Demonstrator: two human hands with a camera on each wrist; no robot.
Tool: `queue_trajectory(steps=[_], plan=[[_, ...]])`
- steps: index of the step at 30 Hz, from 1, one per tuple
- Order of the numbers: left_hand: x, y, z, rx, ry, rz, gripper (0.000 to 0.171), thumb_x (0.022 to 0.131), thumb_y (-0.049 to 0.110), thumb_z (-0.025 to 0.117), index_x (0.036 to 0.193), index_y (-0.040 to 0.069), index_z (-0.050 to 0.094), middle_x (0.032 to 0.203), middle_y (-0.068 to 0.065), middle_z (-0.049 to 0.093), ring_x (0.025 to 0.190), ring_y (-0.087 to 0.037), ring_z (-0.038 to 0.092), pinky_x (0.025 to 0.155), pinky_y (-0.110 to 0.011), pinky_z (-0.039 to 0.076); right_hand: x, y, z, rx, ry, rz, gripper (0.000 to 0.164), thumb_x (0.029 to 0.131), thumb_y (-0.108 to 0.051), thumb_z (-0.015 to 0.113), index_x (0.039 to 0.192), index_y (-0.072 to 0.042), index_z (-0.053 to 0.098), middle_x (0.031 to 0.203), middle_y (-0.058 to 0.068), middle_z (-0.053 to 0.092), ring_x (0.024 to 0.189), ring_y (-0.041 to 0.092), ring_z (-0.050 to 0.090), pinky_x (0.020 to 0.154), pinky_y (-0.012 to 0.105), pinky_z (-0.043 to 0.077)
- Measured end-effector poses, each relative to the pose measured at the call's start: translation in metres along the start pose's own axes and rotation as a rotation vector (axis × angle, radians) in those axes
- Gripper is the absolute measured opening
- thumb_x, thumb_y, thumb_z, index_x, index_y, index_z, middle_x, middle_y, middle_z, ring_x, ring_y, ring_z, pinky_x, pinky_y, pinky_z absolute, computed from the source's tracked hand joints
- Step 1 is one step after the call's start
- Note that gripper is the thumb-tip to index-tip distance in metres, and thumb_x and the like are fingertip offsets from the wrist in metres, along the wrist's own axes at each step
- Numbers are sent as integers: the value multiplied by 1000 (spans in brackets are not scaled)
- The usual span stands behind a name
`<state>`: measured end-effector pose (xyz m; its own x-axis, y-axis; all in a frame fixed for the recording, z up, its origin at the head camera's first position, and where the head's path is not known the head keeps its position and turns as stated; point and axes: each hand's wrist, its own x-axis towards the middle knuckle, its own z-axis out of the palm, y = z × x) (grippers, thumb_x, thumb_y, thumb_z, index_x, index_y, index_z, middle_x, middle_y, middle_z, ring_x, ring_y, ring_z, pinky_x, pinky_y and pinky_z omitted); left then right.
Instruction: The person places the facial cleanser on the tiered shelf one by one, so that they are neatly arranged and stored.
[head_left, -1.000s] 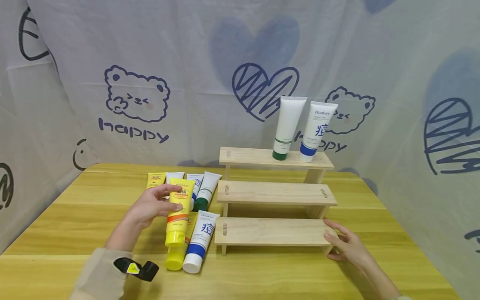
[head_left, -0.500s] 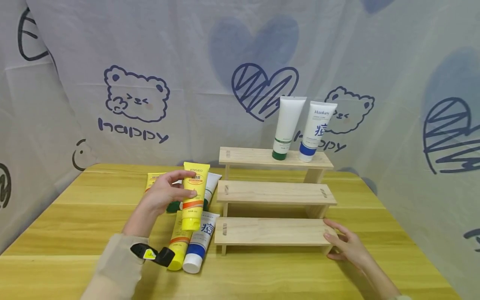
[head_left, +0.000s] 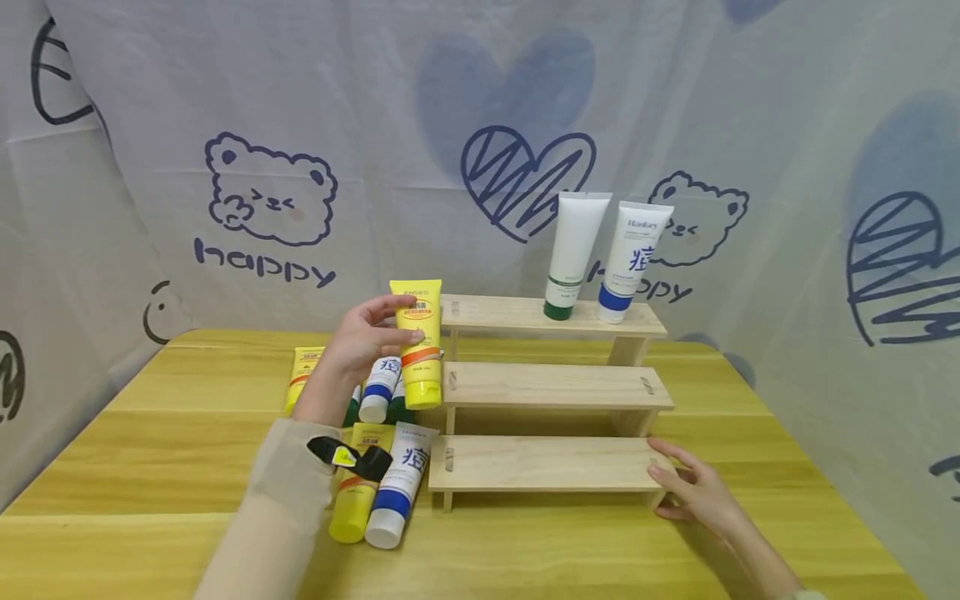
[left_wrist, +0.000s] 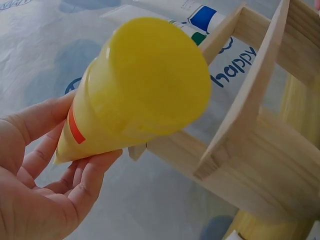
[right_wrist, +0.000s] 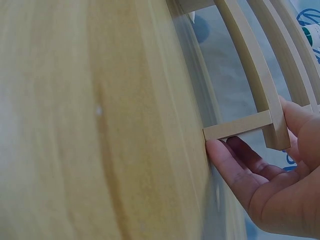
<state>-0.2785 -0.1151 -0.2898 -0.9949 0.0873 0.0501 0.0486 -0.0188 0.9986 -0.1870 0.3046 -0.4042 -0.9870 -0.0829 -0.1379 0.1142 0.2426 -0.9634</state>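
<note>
My left hand (head_left: 363,343) pinches a yellow squeeze tube (head_left: 422,367) between thumb and fingers. The tube hangs cap down in the air, left of the upper steps of a three-tier wooden stand (head_left: 547,462). In the left wrist view its round yellow cap (left_wrist: 155,75) faces the camera. At the stand's right end, my right hand (head_left: 697,492) grips the bottom step, with fingers about the board end and its leg (right_wrist: 237,126). Two tubes stand on the top step: a white tube with a green cap (head_left: 576,250) and a white tube with a blue band (head_left: 632,262).
Several tubes lie on the wooden table (head_left: 150,467) left of the stand. Among them are a yellow tube (head_left: 303,367), a blue-banded white tube (head_left: 401,483) and another yellow tube (head_left: 351,508), partly behind my left sleeve. A patterned cloth (head_left: 375,100) hangs behind.
My left hand has carried the yellow tube up and to the right, from above the lying tubes to beside the stand's upper steps. The right hand has stayed at the bottom step.
</note>
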Motion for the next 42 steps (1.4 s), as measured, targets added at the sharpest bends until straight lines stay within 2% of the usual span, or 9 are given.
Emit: queue_trajectory(steps=[9, 15, 19, 24, 27, 31, 36, 39, 42], plan=[[21, 22, 22, -104, 134, 63, 48, 73, -4, 69, 117, 9, 57, 121, -6, 48, 101, -23, 48, 79, -31, 47, 0, 0, 0, 15, 9, -2, 55, 88, -20, 57, 135, -4, 33, 126, 31, 34, 87, 21, 56, 69, 42, 51], [33, 38, 37, -189, 155, 146, 45, 70, -9, 70, 112, 8, 60, 116, -6, 51, 93, -23, 51, 67, -26, 49, 0, 1, 0, 8, -4, 3, 56, 89, -19, 55, 136, -2, 29, 137, 29, 19, 95, 22, 52, 69, 41, 51], [40, 44, 47, -175, 164, 260, 45, 69, -10, 70, 111, 5, 60, 112, -9, 53, 87, -22, 53, 68, -27, 50, 0, 1, -1, 4, -7, 4, 57, 89, -19, 55, 136, -1, 28, 139, 27, 15, 98, 23, 51, 69, 41, 51], [47, 46, 60, -62, 205, 473, 42, 69, -9, 70, 108, 1, 60, 110, -8, 55, 82, -19, 51, 74, -28, 48, 1, 1, -1, 9, 0, 0, 56, 89, -19, 55, 136, -2, 30, 138, 27, 19, 100, 24, 49, 70, 41, 51], [51, 47, 66, -2, 210, 575, 40, 69, -9, 71, 106, -1, 60, 110, -8, 56, 80, -19, 49, 73, -28, 48, 1, 1, -1, 11, 2, 1, 55, 89, -19, 55, 136, -2, 30, 137, 27, 19, 100, 24, 49, 70, 41, 51], [55, 46, 70, 35, 186, 658, 37, 68, -10, 71, 104, -3, 61, 112, -10, 56, 81, -21, 50, 72, -32, 50, 0, 1, -1, 12, 1, 4, 56, 89, -20, 56, 136, -3, 30, 135, 30, 23, 97, 21, 50, 70, 41, 51], [58, 46, 74, 76, 155, 682, 36, 67, -14, 69, 101, -5, 62, 117, -11, 54, 86, -24, 52, 75, -36, 50, 0, 0, 0, 9, 2, 3, 56, 89, -19, 56, 136, -2, 30, 135, 29, 23, 98, 20, 49, 70, 41, 51], [49, 52, 78, 59, 139, 668, 35, 67, -18, 66, 101, -9, 60, 120, -15, 52, 92, -27, 52, 78, -36, 49, 0, 1, 0, 7, 7, 3, 56, 89, -19, 55, 136, -3, 30, 132, 30, 27, 95, 20, 51, 69, 41, 51], [51, 51, 82, 24, 117, 659, 35, 66, -22, 64, 100, -12, 59, 121, -18, 50, 97, -30, 51, 81, -36, 48, 0, 1, 0, 6, 11, 5, 56, 89, -19, 55, 136, -3, 30, 131, 30, 28, 95, 20, 51, 69, 41, 51]])
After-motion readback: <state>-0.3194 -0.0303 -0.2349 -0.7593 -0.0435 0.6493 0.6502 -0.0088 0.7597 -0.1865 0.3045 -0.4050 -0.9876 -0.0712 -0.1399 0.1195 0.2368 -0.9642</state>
